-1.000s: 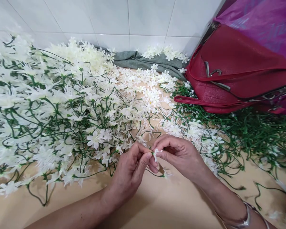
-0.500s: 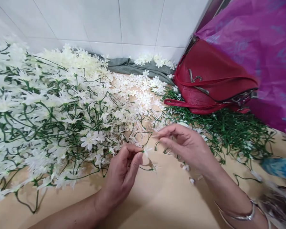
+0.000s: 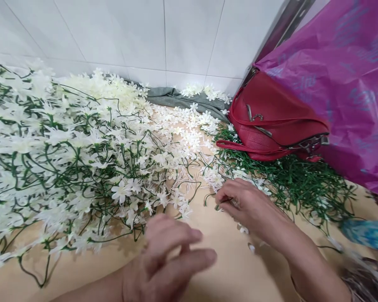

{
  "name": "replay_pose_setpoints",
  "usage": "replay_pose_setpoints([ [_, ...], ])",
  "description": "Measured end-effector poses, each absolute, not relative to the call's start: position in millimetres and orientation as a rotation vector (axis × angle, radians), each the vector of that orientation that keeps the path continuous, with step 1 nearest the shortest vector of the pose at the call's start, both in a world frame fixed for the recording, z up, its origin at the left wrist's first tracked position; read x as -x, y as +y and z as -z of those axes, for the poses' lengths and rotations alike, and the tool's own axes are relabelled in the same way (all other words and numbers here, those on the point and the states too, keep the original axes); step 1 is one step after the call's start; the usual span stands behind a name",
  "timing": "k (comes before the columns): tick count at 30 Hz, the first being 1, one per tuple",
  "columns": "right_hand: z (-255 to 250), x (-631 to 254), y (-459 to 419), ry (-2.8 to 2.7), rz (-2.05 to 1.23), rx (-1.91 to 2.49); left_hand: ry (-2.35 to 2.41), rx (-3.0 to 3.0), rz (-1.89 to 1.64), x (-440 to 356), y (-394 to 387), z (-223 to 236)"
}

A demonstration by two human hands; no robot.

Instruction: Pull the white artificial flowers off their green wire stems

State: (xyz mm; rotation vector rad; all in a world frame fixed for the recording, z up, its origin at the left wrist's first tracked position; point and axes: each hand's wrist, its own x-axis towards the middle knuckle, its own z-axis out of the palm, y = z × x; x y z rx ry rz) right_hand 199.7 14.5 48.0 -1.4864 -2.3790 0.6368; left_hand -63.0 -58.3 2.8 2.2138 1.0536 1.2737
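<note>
Hundreds of white artificial blossoms on green wire stems make up the big flower heap (image 3: 66,155), which fills the picture from nine o'clock to the centre and lies on the tan floor (image 3: 233,268). At two o'clock a purple plastic bag (image 3: 343,84) leans against the white tiled wall (image 3: 145,33), and below it, towards the centre, lies a red handbag (image 3: 271,121) on its side. Under the handbag, at three o'clock, spreads a tangle of bare green stems (image 3: 302,184). At twelve o'clock a grey cloth (image 3: 176,97) lies along the foot of the wall, with loose white petals (image 3: 189,134) strewn in front of it.

The right hand (image 3: 248,203), just right of centre, has its fingertips drawn together at the near edge of the bare stems; a thin green stem (image 3: 223,202) shows at its fingertips at about nine o'clock from the palm, pinched there as far as can be seen. The left hand (image 3: 166,256), at six o'clock, is blurred, with its fingers stretched out loosely towards three o'clock and nothing in them; the nearest flowers lie just beyond it at eleven o'clock. Between the hands, a few small white bits (image 3: 244,230) rest on the floor.
</note>
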Motion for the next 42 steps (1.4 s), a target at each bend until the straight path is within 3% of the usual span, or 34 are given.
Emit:
replay_pose_setpoints([
  [3, -45, -199, 13, -2.434, -0.589, 1.509, 0.526, -2.313, -0.926, 55, -54, -11],
  [6, -42, -197, 15, -2.405, -0.598, 1.513, 0.578, -2.286, -0.786, 40, -43, -17],
  [13, -43, -193, 18, -2.115, -0.700, 1.574, 0.922, -2.112, -0.814, 34, -37, -5],
  [23, -16, -163, 20, -2.241, -0.383, 1.394, 1.157, -2.038, -0.891, 34, -33, -1],
  [29, -19, -166, 17, -1.845, -0.631, 1.314, 1.227, -2.021, -0.908, 36, -34, 1],
  [33, -21, -170, 17, -1.639, -0.586, 1.326, 1.266, -2.011, -0.910, 37, -34, 1],
  [42, -7, -163, 19, -2.072, -0.243, 1.047, 1.247, -2.039, -0.852, 36, -33, -3],
])
